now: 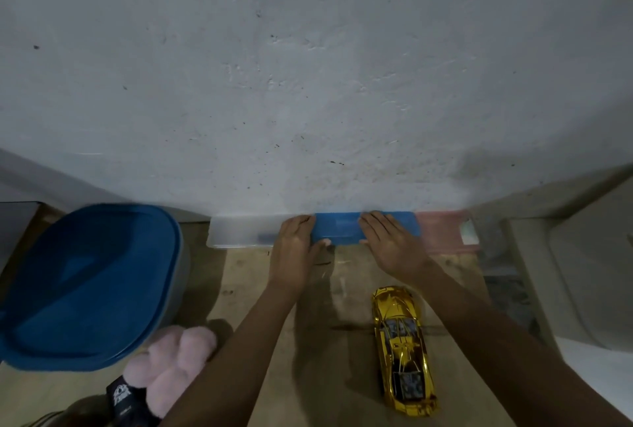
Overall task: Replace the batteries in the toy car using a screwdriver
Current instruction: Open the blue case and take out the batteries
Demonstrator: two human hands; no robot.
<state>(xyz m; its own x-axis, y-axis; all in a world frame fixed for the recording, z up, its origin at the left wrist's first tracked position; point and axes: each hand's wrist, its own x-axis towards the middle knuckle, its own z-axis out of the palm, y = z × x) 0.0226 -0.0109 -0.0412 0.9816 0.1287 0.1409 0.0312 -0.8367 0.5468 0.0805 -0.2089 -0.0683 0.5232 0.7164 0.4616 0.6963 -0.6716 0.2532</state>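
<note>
Two hands we see on the blue box, left hand and right hand with straight fingers flat on its lid, thumbs at its edge, black tag print unreadable

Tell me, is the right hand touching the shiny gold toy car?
Apart. The head view shows bare wooden table between the right hand and the shiny gold toy car.

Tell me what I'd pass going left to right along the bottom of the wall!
Big blue-lidded tub → clear case → blue case → pink case.
</note>
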